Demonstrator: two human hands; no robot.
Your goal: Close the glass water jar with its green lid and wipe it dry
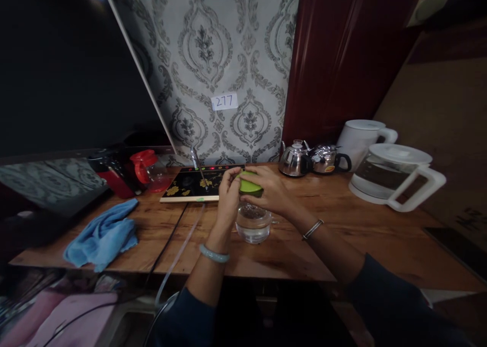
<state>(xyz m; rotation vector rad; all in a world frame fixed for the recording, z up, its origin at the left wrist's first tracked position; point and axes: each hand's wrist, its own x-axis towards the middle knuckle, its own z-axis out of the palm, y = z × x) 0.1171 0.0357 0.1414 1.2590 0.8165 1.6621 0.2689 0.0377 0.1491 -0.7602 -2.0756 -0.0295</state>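
A bright green round lid (pixel 250 184) with a darker underside is held between both hands. My left hand (pixel 229 188) closes its fingers on the lid's left side. My right hand (pixel 269 188) wraps its top and right edge, with the thumb below. Right under the lid, a clear round glass pot (pixel 253 229) stands upright on the wooden table, with clear liquid in it. The fingers and lid hide the pot's upper part, so I cannot tell whether the lid touches the rim.
Behind the hands lies a black tea stove panel (pixel 190 184) with a curved metal spout (pixel 196 159). A blue cloth (pixel 102 235), red-lidded jug (pixel 149 170) and red flask (pixel 117 177) sit left. Two steel kettles (pixel 294 159), a white kettle (pixel 359 141) and a large glass jug (pixel 391 177) stand right.
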